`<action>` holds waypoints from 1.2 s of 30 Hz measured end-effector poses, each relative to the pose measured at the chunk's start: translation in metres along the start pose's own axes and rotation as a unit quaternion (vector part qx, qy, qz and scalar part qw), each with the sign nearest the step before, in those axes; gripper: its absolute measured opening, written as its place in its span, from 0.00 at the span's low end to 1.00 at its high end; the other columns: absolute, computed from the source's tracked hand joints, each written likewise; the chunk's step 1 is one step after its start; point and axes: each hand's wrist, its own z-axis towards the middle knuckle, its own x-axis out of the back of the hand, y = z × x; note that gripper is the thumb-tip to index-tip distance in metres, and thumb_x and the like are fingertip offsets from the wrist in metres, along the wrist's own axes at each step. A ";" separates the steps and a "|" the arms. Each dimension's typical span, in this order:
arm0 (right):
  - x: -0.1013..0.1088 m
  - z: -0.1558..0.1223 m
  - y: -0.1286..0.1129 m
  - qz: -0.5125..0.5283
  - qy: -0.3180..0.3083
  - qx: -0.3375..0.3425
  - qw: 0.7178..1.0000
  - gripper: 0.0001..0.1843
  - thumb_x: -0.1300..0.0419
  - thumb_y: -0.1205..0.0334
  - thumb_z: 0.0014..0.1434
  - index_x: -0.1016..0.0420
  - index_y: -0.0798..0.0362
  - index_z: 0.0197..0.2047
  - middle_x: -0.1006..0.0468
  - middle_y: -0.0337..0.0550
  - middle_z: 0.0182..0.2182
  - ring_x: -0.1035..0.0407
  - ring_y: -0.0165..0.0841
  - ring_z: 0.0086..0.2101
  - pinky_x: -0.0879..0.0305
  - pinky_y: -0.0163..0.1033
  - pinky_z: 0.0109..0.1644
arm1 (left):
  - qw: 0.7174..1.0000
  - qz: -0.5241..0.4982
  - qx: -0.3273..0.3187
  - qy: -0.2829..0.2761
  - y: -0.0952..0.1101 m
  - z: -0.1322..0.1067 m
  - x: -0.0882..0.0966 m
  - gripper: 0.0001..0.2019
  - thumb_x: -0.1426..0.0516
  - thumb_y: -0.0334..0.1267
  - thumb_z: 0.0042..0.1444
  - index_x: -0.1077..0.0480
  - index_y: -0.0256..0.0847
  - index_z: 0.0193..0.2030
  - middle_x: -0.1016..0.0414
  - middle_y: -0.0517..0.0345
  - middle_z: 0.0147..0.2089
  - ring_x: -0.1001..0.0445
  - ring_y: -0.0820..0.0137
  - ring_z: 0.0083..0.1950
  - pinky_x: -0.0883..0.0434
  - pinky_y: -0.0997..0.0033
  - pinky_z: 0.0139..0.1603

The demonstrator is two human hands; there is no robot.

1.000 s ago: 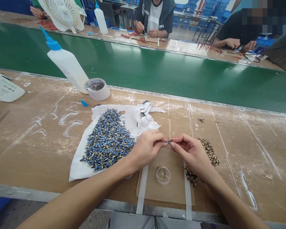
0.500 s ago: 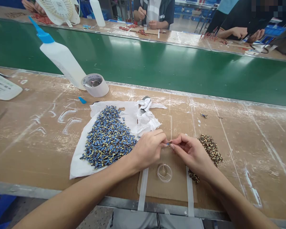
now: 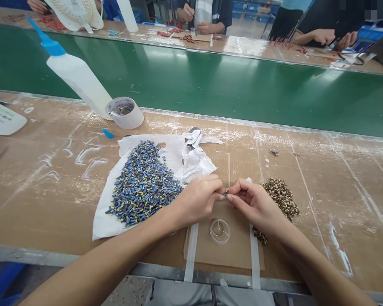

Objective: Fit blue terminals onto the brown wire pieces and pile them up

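Note:
My left hand [image 3: 196,197] and my right hand [image 3: 253,203] meet fingertip to fingertip above a taped-down cardboard sheet [image 3: 236,250]. Both are pinched on one small blue part [image 3: 224,194] held between them. A heap of blue and yellow parts [image 3: 142,185] lies on a white plastic bag [image 3: 191,159] just left of my left hand. A darker pile of brown and cream parts [image 3: 282,197] sits under and right of my right wrist. A small clear round dish [image 3: 219,230] rests on the cardboard below my hands.
A white squeeze bottle with a blue nozzle [image 3: 75,76] leans beside a tape roll [image 3: 125,112] at the back left. A green conveyor belt [image 3: 226,85] runs across behind. Other people's hands [image 3: 204,27] work at the far bench. A loose part [image 3: 272,152] lies further back on the right.
The view has tilted slightly; my hands stay pinched together on the small part, with only small finger movements.

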 end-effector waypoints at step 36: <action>-0.007 0.004 0.010 0.097 0.011 -0.020 0.995 0.10 0.42 0.59 0.63 0.32 0.54 0.31 0.25 0.40 0.25 0.31 0.28 0.26 0.35 0.34 0.30 | 0.996 0.076 -0.028 -0.035 -0.011 0.002 -0.007 0.09 0.50 0.27 0.56 0.33 0.38 0.27 0.30 0.58 0.25 0.33 0.70 0.28 0.42 0.71 0.31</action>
